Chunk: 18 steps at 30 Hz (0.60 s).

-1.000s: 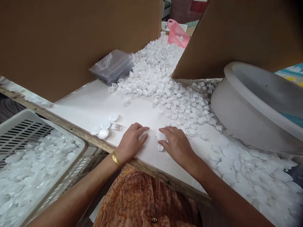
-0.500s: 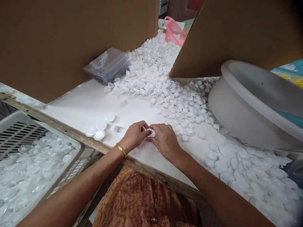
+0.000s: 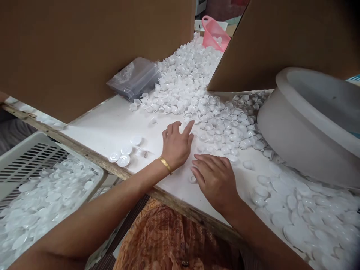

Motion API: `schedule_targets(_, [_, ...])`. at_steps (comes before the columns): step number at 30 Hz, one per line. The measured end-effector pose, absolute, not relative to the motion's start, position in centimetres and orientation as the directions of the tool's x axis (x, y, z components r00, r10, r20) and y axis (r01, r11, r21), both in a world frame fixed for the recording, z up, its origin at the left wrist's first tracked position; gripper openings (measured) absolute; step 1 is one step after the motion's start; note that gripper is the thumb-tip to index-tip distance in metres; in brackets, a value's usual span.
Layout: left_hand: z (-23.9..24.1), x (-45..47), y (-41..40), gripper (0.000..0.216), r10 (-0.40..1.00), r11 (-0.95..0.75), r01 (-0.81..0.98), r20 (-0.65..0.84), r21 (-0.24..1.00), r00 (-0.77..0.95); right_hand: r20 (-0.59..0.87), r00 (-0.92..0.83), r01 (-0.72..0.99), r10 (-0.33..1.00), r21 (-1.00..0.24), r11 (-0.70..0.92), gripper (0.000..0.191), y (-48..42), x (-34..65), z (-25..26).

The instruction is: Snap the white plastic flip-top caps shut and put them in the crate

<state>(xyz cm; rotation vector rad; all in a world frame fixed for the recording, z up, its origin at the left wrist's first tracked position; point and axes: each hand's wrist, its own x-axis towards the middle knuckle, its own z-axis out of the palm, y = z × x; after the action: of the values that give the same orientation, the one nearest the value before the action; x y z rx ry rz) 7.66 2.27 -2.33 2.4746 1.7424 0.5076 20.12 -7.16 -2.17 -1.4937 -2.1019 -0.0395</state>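
My left hand (image 3: 176, 145) is over the white tabletop with its fingers spread and nothing visible in it. It points toward the near edge of a heap of tiny white plastic cups (image 3: 182, 84). Nearer to me, my right hand (image 3: 216, 182) hovers low with fingers stretched and thumb apart; its palm side is hidden. Just beside its thumb lies one tiny white cup (image 3: 192, 179). Left of my left wrist rest several round white discs (image 3: 123, 161) with a ringed pattern, close to a small clear piece (image 3: 141, 153).
A pile of white saucer-like discs (image 3: 298, 206) spreads at the right, below a large grey basin (image 3: 306, 131). A white slotted basket (image 3: 36, 146) of white pieces stands at the left. Cardboard panels (image 3: 92, 52), a plastic-wrapped packet (image 3: 135, 78) and a pink scoop (image 3: 215, 35) are farther back.
My hands have parted, and the white disc they held together is no longer seen between them. The left has moved forward toward the cups, the right slightly right and nearer me.
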Motion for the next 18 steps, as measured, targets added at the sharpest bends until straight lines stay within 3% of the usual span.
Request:
schedule_targets(5, [-4.8,9.5,3.5,0.049,0.902,-0.414,0.898,0.200,0.147,0.383,0.475,-0.043,0.877,0.879,-0.403,0.261,0.012,-7.2,22.7,-2.5])
schedule_targets(9, [-5.3,9.5,3.5,0.050,0.894,-0.439,0.890,0.154,0.121,0.420,0.401,0.081,0.818,0.913,-0.550,0.168,0.013,-7.3,24.1,-2.7])
schedule_targets(18, [-4.7,9.7,3.8,0.050,0.890,-0.450,0.888,0.132,0.095,0.437,0.291,0.197,0.705,0.936,-0.705,0.071,0.016,-6.9,24.6,-0.7])
